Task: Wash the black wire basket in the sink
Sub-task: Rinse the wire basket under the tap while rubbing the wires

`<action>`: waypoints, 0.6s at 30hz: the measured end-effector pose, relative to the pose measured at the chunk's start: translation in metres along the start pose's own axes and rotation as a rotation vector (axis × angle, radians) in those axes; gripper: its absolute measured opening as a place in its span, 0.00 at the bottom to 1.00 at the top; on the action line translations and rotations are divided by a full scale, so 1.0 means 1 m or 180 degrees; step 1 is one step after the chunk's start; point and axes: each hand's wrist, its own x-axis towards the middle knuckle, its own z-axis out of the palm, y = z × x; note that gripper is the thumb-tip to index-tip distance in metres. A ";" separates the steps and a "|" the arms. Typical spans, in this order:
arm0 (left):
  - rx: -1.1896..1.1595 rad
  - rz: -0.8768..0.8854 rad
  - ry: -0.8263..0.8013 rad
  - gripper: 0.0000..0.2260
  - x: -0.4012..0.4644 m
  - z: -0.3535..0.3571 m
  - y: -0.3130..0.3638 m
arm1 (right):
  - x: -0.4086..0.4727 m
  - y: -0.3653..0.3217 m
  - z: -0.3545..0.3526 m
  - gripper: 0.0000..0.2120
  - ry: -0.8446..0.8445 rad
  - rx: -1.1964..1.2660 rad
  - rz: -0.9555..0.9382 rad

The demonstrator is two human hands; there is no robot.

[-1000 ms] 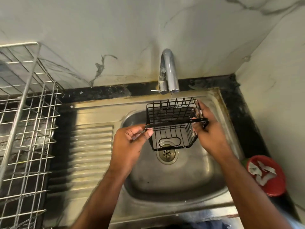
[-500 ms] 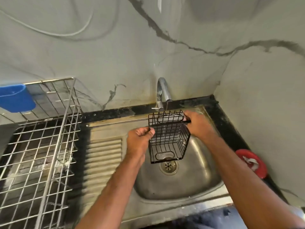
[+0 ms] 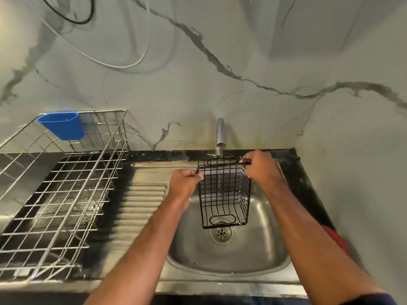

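The black wire basket (image 3: 224, 194) hangs over the steel sink (image 3: 259, 245), tipped so that one end points down toward the drain (image 3: 221, 233). My left hand (image 3: 185, 183) grips its upper left corner. Over at the upper right corner, my right hand (image 3: 262, 167) holds the top rim. A thin stream of water from the chrome tap (image 3: 220, 134) runs down through the basket.
A large steel wire dish rack (image 3: 66, 194) with a blue plastic cup holder (image 3: 62, 125) stands left of the ribbed drainboard (image 3: 143, 205). A red item (image 3: 337, 238) sits on the black counter at the right, partly behind my arm. Marble wall behind.
The view has tilted up and back, showing more wall and rack. The basket has turned from lying level to hanging end down under the tap, still held by both hands.
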 end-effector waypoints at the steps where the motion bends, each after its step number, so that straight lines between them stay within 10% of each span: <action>1: -0.0037 -0.0006 0.0075 0.07 -0.002 0.003 0.002 | 0.002 0.001 -0.002 0.13 -0.0051 -0.0009 -0.0067; 18: -0.0209 0.0074 0.0002 0.05 -0.001 -0.019 -0.001 | -0.005 -0.018 0.018 0.16 0.0296 0.0531 0.0042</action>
